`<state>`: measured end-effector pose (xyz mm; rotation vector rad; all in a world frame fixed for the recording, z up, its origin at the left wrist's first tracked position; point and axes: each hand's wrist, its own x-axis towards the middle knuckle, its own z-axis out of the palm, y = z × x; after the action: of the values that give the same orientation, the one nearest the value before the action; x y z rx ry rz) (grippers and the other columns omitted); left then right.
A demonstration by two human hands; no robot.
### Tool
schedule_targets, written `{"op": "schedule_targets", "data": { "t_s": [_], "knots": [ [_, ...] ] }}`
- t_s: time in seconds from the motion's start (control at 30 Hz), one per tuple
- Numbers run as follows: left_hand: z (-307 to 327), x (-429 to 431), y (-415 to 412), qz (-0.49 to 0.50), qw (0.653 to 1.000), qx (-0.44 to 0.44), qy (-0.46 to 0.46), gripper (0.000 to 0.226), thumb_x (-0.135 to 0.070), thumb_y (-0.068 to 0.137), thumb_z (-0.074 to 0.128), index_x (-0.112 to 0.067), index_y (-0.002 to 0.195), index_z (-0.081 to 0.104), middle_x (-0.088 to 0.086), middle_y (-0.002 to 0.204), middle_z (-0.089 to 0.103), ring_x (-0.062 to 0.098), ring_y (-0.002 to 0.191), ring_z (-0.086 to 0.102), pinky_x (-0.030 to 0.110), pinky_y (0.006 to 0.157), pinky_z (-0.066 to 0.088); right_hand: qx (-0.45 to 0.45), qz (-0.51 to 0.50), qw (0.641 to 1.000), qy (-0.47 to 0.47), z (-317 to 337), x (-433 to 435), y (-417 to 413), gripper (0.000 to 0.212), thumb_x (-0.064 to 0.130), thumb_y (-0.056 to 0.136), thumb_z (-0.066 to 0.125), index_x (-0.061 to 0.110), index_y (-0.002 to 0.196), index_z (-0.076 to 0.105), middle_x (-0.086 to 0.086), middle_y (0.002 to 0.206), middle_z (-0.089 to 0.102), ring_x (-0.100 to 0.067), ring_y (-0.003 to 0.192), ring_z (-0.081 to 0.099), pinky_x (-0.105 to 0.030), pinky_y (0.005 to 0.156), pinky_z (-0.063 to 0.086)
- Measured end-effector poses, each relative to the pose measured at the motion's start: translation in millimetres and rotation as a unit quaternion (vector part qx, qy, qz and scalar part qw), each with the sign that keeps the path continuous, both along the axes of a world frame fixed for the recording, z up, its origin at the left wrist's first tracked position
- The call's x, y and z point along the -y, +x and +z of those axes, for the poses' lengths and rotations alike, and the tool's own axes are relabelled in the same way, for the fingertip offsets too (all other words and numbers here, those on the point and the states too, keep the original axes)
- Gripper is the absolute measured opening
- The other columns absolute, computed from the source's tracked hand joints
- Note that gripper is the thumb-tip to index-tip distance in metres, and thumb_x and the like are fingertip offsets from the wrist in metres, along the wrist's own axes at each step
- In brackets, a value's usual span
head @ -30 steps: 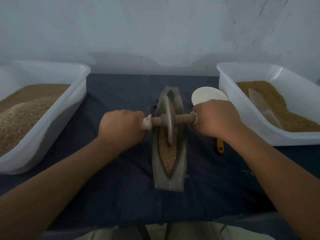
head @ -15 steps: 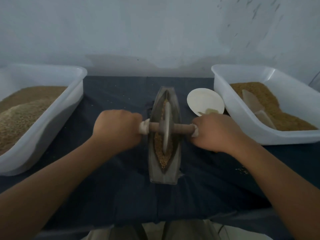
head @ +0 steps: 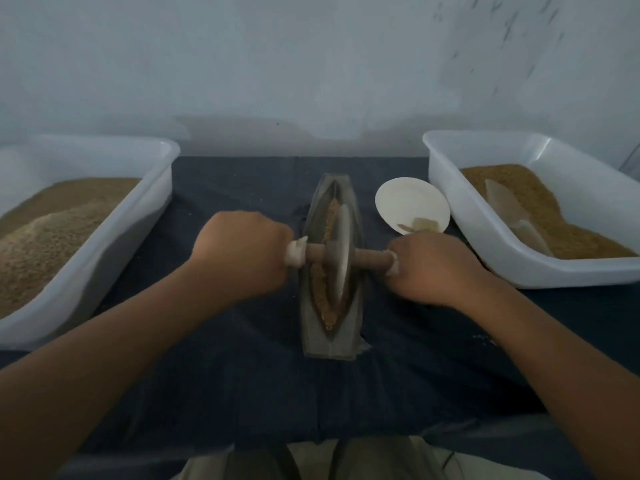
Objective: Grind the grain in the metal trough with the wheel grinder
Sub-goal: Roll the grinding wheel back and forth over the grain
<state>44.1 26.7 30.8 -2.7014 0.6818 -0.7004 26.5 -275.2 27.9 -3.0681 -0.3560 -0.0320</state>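
Grinding looking midway: left hand (head: pixel 242 254) and right hand (head: pixel 433 268) each curling round wooden axle end of grey-disc wheel grinder (head: pixel 341 254), disc standing mid-length in narrow boat-shaped metal trough (head: pixel 327 344). Tan grain (head: pixel 322 299) lying coarse along channel; plenty seemingly needing crushing.

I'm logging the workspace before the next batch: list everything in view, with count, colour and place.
metal trough: one, grey, centre of the cloth, pointing away from the person
grain: one strip, brown, inside the trough
wheel grinder: one, grey disc on a wooden axle, standing in the trough
left tub: one, white, far left, part full of tan granules
right tub: one, white, far right, part full of brown granules
scoop: one, pale, lying in the right tub
plate: one, white, between trough and right tub
cloth: one, dark blue, under everything
left hand: grips the axle's left end
right hand: grips the axle's right end
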Motion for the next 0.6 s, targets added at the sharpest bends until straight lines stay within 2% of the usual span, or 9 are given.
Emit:
{"op": "schedule_targets", "data": {
  "t_s": [0.07,0.13,0.2,0.27,0.43,0.53,0.6],
  "knots": [
    [1.2,-6.8,-7.8,-0.032,0.999,0.026,-0.007,0.04,-0.048,0.065,0.059,-0.03,0.053,0.026,-0.012,0.042,0.024,0.007,0.033,0.02,0.015,0.046,0.016,-0.033,0.011,0.999,0.017,-2.0,2.8,-15.8,0.04,0.064,0.067,0.034,0.03,0.065,0.054,0.008,0.06,0.058,-0.005,0.055,0.055,-0.029,0.047,0.036],
    [-1.6,-3.9,2.1,-0.01,1.0,0.012,0.008,0.034,-0.048,0.068,0.06,-0.028,0.055,0.035,-0.012,0.044,0.031,0.009,0.035,0.026,0.017,0.047,0.016,-0.032,0.006,0.999,0.013,-4.1,0.8,-11.1,0.042,0.064,0.069,0.031,0.03,0.067,0.054,0.008,0.063,0.058,-0.008,0.059,0.055,-0.029,0.049,0.036],
    [-3.3,6.4,27.3,0.035,0.999,-0.027,-0.001,0.029,-0.048,0.077,0.058,-0.027,0.061,0.046,-0.01,0.052,0.042,0.015,0.042,0.038,0.022,0.048,0.022,0.018,-0.016,1.0,0.005,-4.8,-5.5,12.2,0.036,0.058,0.081,0.039,0.029,0.068,0.056,0.008,0.065,0.059,-0.012,0.06,0.057,-0.031,0.052,0.042],
    [0.7,17.1,56.8,0.075,0.996,-0.043,-0.037,0.031,-0.049,0.085,0.056,-0.026,0.064,0.05,-0.008,0.058,0.046,0.021,0.05,0.046,0.026,0.052,0.03,0.078,-0.05,0.996,0.002,-2.5,-11.8,45.7,0.029,0.047,0.09,0.052,0.028,0.068,0.058,0.007,0.066,0.06,-0.015,0.061,0.059,-0.034,0.058,0.051],
    [13.7,31.3,83.8,0.108,0.99,-0.064,-0.07,0.026,-0.042,0.083,0.06,-0.025,0.065,0.052,-0.005,0.063,0.052,0.02,0.053,0.047,0.028,0.054,0.036,0.104,-0.094,0.99,-0.031,9.6,-18.6,91.4,0.025,0.03,0.092,0.06,0.025,0.067,0.057,0.004,0.069,0.06,-0.016,0.062,0.055,-0.031,0.056,0.04],
    [8.4,20.1,55.4,0.091,0.992,-0.076,-0.051,0.027,-0.044,0.083,0.058,-0.026,0.064,0.05,-0.008,0.062,0.051,0.02,0.054,0.05,0.028,0.054,0.037,0.064,-0.068,0.996,-0.007,4.2,-14.1,58.9,0.026,0.038,0.09,0.056,0.027,0.066,0.057,0.005,0.068,0.062,-0.016,0.061,0.057,-0.035,0.059,0.051],
    [0.7,6.4,24.3,0.042,0.998,-0.034,-0.016,0.034,-0.045,0.077,0.064,-0.028,0.059,0.041,-0.01,0.052,0.042,0.013,0.042,0.039,0.022,0.048,0.026,0.061,-0.028,0.998,-0.003,-4.3,-7.1,22.3,0.031,0.052,0.083,0.044,0.03,0.064,0.053,0.008,0.06,0.056,-0.011,0.054,0.053,-0.032,0.05,0.045]
  ]
}}
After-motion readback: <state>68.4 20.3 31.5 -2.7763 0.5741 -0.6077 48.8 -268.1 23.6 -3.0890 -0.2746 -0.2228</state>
